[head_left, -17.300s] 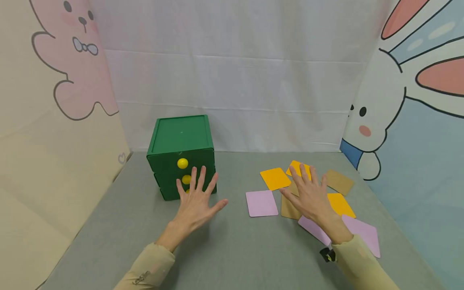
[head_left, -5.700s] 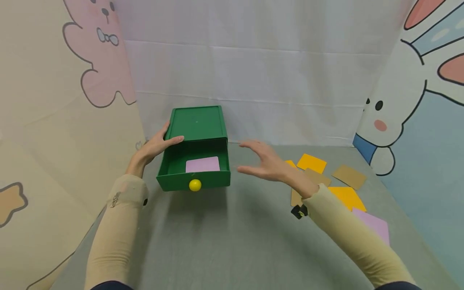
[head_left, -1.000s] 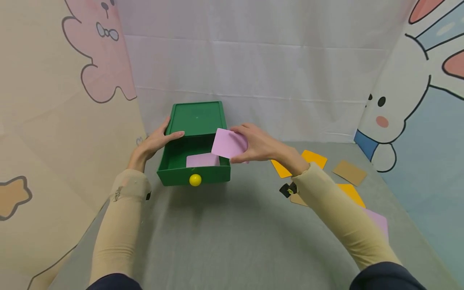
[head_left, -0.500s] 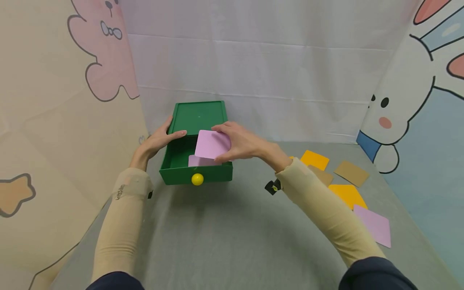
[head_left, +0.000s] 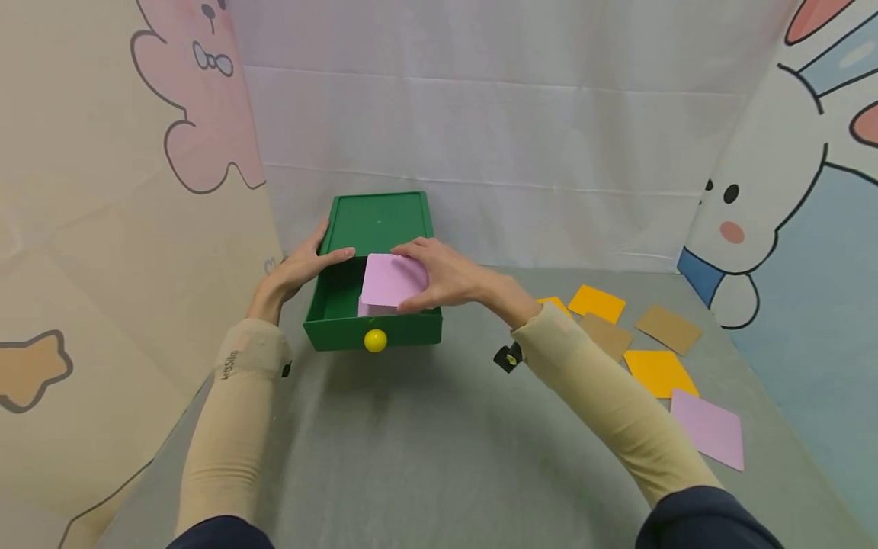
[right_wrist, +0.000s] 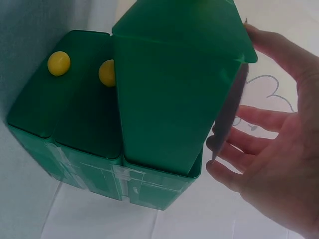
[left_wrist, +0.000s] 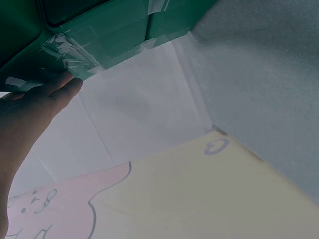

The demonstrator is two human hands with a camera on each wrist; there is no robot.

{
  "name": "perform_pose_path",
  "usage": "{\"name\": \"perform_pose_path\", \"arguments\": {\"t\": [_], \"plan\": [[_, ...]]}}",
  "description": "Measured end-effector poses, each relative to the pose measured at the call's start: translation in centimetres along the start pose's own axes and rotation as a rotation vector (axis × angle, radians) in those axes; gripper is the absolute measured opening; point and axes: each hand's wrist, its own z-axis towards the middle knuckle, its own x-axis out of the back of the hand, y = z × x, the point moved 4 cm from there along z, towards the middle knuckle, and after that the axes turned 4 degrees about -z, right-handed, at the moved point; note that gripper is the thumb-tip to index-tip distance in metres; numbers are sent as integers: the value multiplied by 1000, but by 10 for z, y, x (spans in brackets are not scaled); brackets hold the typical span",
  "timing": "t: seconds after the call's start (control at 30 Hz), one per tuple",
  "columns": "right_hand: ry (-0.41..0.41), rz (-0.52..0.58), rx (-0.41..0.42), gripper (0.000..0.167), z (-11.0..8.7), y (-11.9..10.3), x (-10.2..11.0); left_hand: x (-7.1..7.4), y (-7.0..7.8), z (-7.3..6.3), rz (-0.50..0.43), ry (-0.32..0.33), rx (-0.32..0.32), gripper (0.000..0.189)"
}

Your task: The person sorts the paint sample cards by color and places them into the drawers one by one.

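The green drawer box [head_left: 377, 221] has its top drawer [head_left: 411, 332] pulled out, a yellow knob [head_left: 375, 341] on its front. My left hand [head_left: 293, 273] rests on the box's left side, thumb across the top's front edge; in the left wrist view its fingers [left_wrist: 65, 92] lie straight along the taped green wall. Between thumb and fingers my right hand [head_left: 449, 276] pinches a light purple card [head_left: 392, 279], tilted over the drawer. Another purple card [head_left: 363, 309] shows under it inside. In the right wrist view the held card [right_wrist: 233, 107] stands edge-on beside the drawer's side wall.
On the grey table [head_left: 425, 457] to the right lie orange cards [head_left: 660, 372], tan cards [head_left: 668, 329] and one purple card [head_left: 709, 428]. A white curtain [head_left: 494, 152] stands behind the box. Two lower drawers with yellow knobs [right_wrist: 59, 63] are shut.
Over the last second my right hand has carried the purple card left and slightly down over the drawer. Much earlier the drawer was shut and both hands were apart from everything.
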Motion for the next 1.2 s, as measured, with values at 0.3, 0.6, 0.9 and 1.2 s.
{"name": "perform_pose_path", "arguments": {"t": [0.3,0.6,0.9,1.2], "plan": [[30,88,-99,74,-33,17,1,0,0,1,-24,-8,-25,99],[190,57,-186,70,-130,68,-2,-3,0,2,-16,-19,-21,99],[297,-84,-451,73,-252,130,-5,-6,-1,2,-18,-13,-20,100],[236,-215,-784,86,-360,177,-22,3,-28,26,-13,20,-50,100]]}}
